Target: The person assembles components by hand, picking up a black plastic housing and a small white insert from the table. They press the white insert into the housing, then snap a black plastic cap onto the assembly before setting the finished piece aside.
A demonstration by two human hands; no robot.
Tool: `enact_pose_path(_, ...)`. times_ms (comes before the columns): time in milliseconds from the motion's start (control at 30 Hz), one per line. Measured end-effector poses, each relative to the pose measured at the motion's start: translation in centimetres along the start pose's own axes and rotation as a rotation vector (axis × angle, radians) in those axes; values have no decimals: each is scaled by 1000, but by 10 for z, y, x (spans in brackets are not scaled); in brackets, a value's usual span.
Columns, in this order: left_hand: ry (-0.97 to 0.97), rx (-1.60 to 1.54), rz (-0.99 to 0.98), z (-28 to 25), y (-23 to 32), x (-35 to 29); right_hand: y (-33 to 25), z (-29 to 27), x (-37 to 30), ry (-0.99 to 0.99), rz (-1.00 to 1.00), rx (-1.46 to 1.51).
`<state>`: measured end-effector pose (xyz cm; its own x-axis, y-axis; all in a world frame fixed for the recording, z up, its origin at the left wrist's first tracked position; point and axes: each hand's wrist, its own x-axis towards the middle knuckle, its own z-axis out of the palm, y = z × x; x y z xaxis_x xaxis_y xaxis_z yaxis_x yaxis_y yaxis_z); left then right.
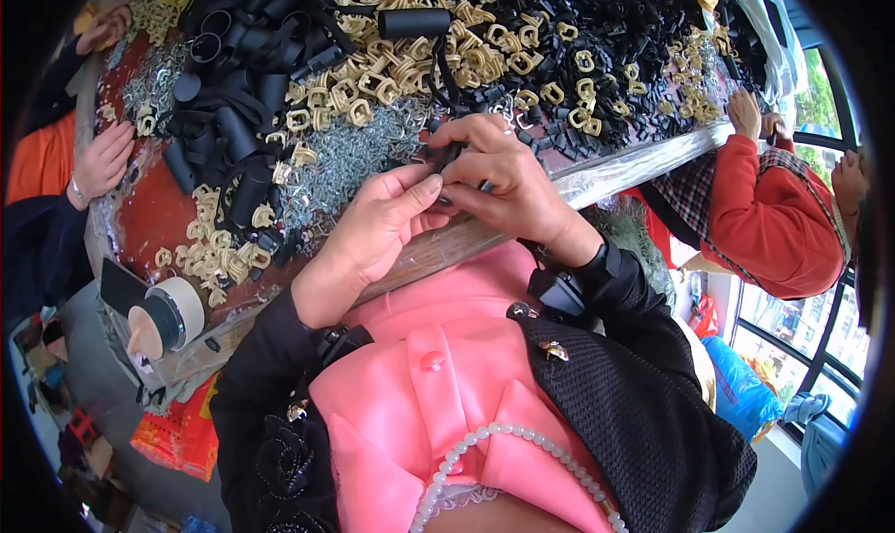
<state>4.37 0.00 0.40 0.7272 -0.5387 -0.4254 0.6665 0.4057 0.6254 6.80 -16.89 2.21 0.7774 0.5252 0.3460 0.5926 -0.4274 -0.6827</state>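
- The fingers (471, 146) of the right hand (508, 184) are curled in tight over a small black plastic clip (446, 156), pinching it from above, while the thumb and fingertips of the left hand (387, 218) press in against the same piece from the near side; both hands are closed on it, with almost no gap showing.
- The black plastic clip sits between the 2 hands, lifted just above the near edge of the work table (597, 174), over a drift of small silver wire springs (359, 156).
- Most of the clip is hidden by the fingers, so its exact shape cannot be told.
- Judged from its look, the piece is light, stiff and smooth, likely to slip or spring away if squeezed off-centre; the flat sides look like the safest place to grip, leaving the ends free.
- Beyond the hands lie heaps of beige plastic buckles (396, 67), black webbing straps (242, 95) and more loose black plastic parts (606, 30).
- A roll of tape (177, 314) rests at the table's left corner.
- Another person's hand (103, 160) works at the far left, and a person in a red sleeve (774, 216) stands at the right.
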Motion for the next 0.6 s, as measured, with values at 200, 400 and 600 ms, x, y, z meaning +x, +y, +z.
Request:
enact_pose_path(200, 7, -150, -35, -7, 6, 6, 42, -26, -9, 59, 90, -373)
enact_pose_path(400, -7, -175, -17, -9, 6, 6, 64, -25, -12, -164, 185, -467)
enact_pose_path(600, 7, -247, -1, -10, 7, 3, 55, -30, -6, -7, 372, -96)
